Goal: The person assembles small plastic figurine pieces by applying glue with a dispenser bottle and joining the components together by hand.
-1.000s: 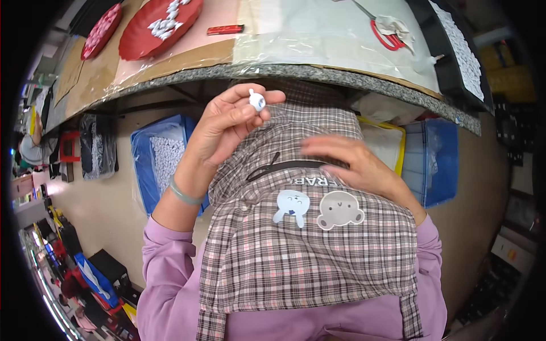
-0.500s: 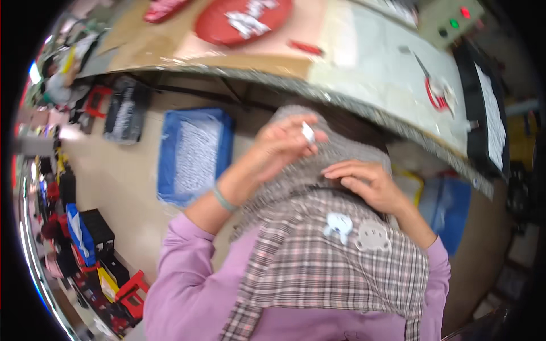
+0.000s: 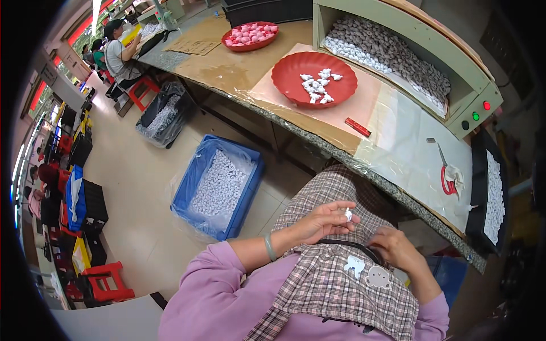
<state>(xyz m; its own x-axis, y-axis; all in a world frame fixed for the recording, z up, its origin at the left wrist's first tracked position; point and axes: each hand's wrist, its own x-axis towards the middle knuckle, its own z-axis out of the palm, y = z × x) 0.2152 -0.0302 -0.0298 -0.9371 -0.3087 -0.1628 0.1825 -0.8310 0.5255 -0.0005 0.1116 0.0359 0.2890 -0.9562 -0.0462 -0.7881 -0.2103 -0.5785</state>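
Note:
A small white moulded piece (image 3: pixel 348 215) is pinched between the thumb and fingers of my left hand (image 3: pixel 327 221), above my lap. My right hand (image 3: pixel 395 247) is a little to the right, low over the checked apron (image 3: pixel 341 284) near its dark waistband. Its fingers are bent and smeared by motion, so whether anything is in them cannot be made out. On the bench ahead, a red plate (image 3: pixel 287 79) carries several similar white pieces (image 3: pixel 315 88).
Beside the plate lies a red-handled tool (image 3: pixel 357 127); farther right are red-handled scissors (image 3: pixel 448 181). A lit machine (image 3: pixel 472 113) and a black tray (image 3: pixel 480 187) stand at the right. A blue crate (image 3: pixel 250 196) of white pieces sits on the floor. A co-worker (image 3: pixel 122 57) sits far left.
The view has swung, bringing more of the bench and machine into sight. My left hand keeps the white piece and is lower toward my lap; my right hand's outstretched fingers have bent.

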